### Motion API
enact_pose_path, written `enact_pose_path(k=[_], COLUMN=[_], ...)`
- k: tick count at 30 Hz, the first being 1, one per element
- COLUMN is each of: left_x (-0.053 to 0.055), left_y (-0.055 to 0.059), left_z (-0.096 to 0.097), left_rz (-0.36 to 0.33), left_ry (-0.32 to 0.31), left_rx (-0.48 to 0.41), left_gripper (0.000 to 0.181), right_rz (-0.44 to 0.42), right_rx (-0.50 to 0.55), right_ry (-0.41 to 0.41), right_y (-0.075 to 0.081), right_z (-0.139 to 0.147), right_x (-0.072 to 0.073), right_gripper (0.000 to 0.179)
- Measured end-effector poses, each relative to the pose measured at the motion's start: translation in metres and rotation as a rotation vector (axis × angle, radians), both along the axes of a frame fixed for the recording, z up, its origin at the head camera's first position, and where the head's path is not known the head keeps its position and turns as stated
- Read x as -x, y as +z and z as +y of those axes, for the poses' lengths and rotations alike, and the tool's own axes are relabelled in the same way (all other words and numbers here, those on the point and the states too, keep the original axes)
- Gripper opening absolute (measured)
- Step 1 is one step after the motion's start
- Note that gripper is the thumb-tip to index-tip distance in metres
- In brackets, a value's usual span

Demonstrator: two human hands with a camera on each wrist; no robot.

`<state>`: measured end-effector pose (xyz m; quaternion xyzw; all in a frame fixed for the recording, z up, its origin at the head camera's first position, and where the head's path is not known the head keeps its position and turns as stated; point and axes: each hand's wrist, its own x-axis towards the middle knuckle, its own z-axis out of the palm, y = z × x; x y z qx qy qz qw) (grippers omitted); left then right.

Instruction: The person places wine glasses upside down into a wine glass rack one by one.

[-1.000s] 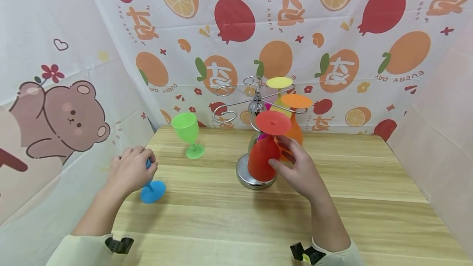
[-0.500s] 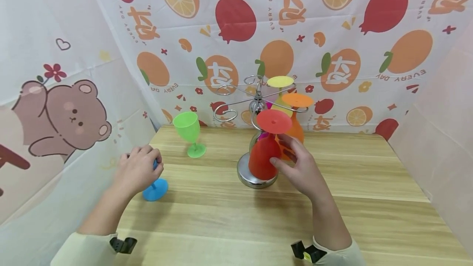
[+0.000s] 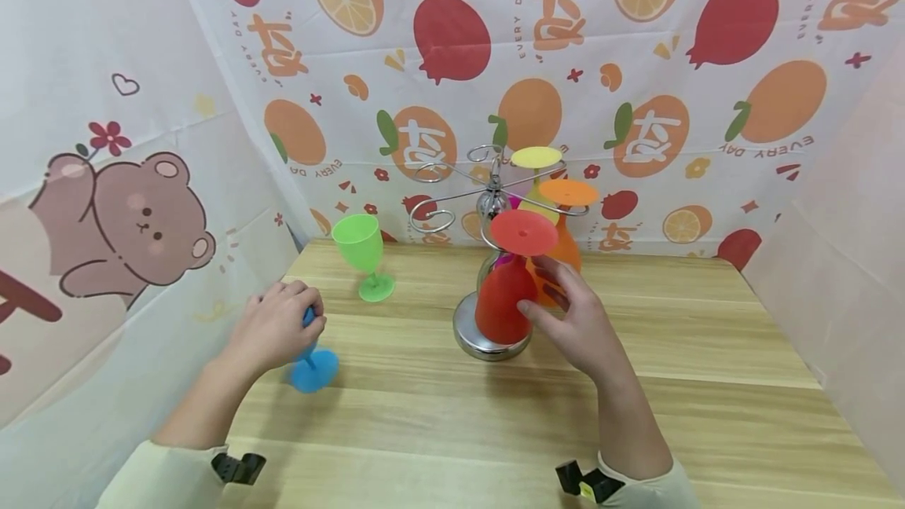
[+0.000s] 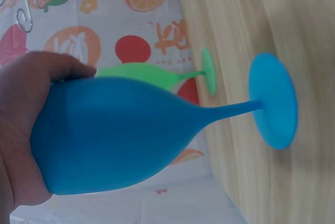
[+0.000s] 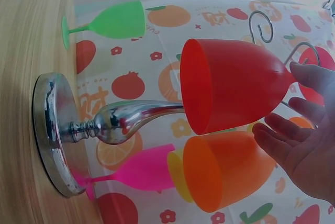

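My left hand (image 3: 279,327) grips a blue goblet (image 4: 120,130) from above by its bowl. The goblet is upright, its foot close over the tabletop. A red goblet (image 3: 505,301) hangs upside down by its foot from a chrome wire rack (image 3: 492,203). Beside that bowl is my right hand (image 3: 571,322), with loosely spread fingers and the thumb right at the red surface. Orange (image 5: 227,169) and yellow (image 3: 535,157) goblets hang upside down behind the red one. A green goblet (image 3: 359,246) stands upright at the back left.
A magenta goblet (image 5: 149,169) stands upright behind the rack's round chrome base (image 5: 55,135). Several curled rack arms reach left. The wooden table (image 3: 438,438) ends at a fruit-print cloth (image 3: 452,116) at the back, and a bear-print cloth (image 3: 148,218) borders the left side.
My left hand has carried the blue goblet to the right. The right hand has stayed beside the hanging red goblet.
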<state>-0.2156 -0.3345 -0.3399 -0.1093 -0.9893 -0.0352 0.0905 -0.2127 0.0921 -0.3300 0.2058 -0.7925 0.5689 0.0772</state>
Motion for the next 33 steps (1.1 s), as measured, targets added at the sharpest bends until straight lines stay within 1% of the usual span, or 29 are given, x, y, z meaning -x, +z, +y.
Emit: enact_pose_path(k=[3,5,10,13,15,18,20,22,24,27,29,31,33], left_x=[0.002,0.002,0.003,0.003,0.003,0.003,0.001,-0.002,-0.004,-0.005,-0.005,-0.005,-0.005], left_y=[0.001,0.002,0.003,0.006,0.007,0.009,0.007,0.002,-0.004,-0.012,-0.017,-0.020,-0.023], left_z=[0.004,0.006,0.005,0.003,0.001,0.001,0.002,0.003,0.004,0.006,0.009,0.014,0.020], left_rz=[-0.023,-0.026,-0.035,-0.058,-0.094,-0.201,-0.265,-0.304,-0.301,-0.301,-0.309,-0.326,-0.349], left_ry=[-0.030,-0.046,-0.073,-0.084,-0.099,-0.142,-0.152,-0.150,-0.128,-0.109,-0.109,-0.137,-0.181], left_rx=[-0.028,-0.038,-0.083,-0.147,-0.230,-0.412,-0.521,-0.602,-0.659,-0.786,-0.909,-1.053,-1.208], left_gripper=[0.008,0.009,0.012,0.012,0.012,0.008,0.007,0.007,0.008,0.013,0.014,0.012,0.012], right_rz=[-0.001,-0.002,0.002,0.013,0.024,0.042,0.049,0.052,0.055,0.063,0.077,0.102,0.130], right_rx=[0.004,0.006,0.005,0.001,-0.002,-0.006,-0.009,-0.008,-0.005,-0.001,0.005,0.016,0.035], right_ry=[0.000,-0.004,-0.021,-0.028,-0.038,-0.057,-0.067,-0.072,-0.077,-0.097,-0.117,-0.136,-0.154], right_y=[0.000,0.000,0.001,0.001,0.002,0.003,0.003,0.003,0.003,0.002,0.001,0.001,0.000], right_z=[0.000,0.000,0.000,0.000,0.001,0.002,0.002,0.002,0.003,0.003,0.004,0.004,0.005], right_x=[0.000,0.000,0.000,-0.001,-0.001,-0.001,-0.001,-0.001,-0.001,-0.001,-0.002,-0.002,-0.002], right_gripper=[0.065,0.065,0.064,0.063,0.062,0.060,0.058,0.056,0.053,0.048,0.041,0.032,0.024])
